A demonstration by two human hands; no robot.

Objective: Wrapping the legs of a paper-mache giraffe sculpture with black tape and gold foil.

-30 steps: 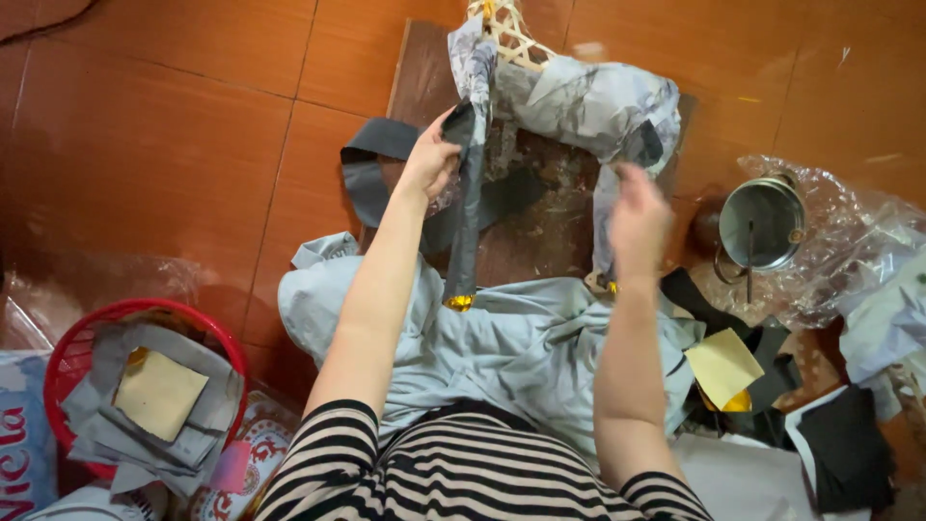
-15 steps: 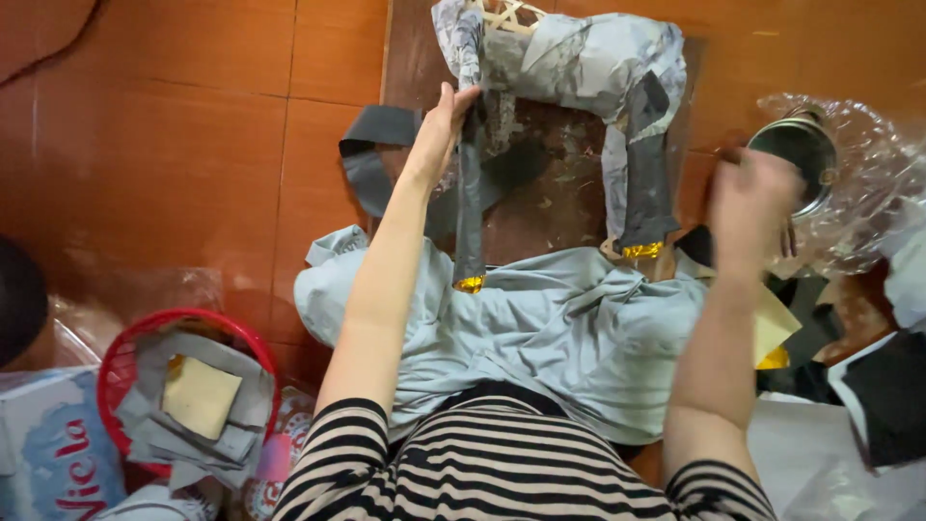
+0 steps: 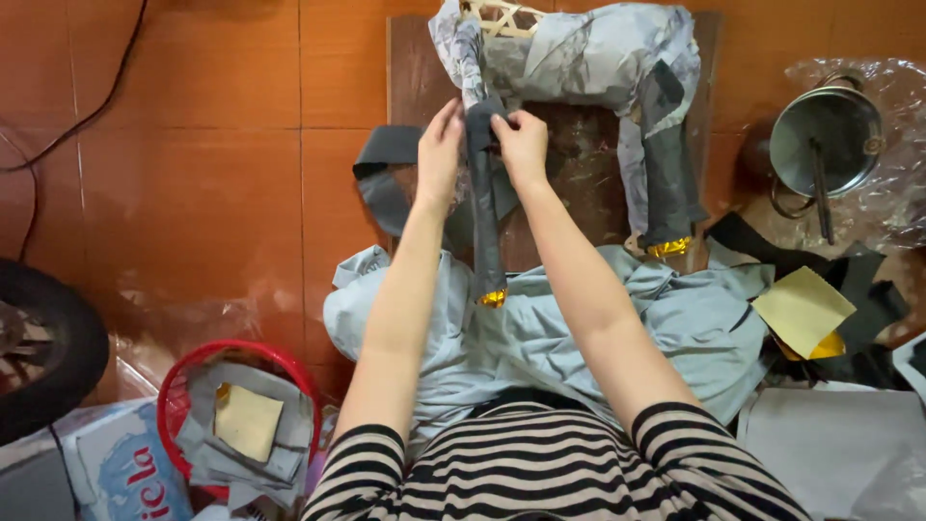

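Note:
A grey paper-covered animal figure on a bamboo frame lies on a brown board. One of its legs is dark grey with a gold foot. My left hand and my right hand both pinch the top of this leg, pressing dark grey paper around it. A second dark leg with a gold foot lies to the right. A pale blue cloth covers my lap under the leg.
A red basket of grey and gold paper pieces sits at lower left. A metal pot with a stick stands on plastic wrap at right. Yellow and black paper sheets lie at right. A black tyre is at far left.
My right hand has come back from the pot side on the right to the figure's leg, joining my left hand there. The view has shifted slightly.

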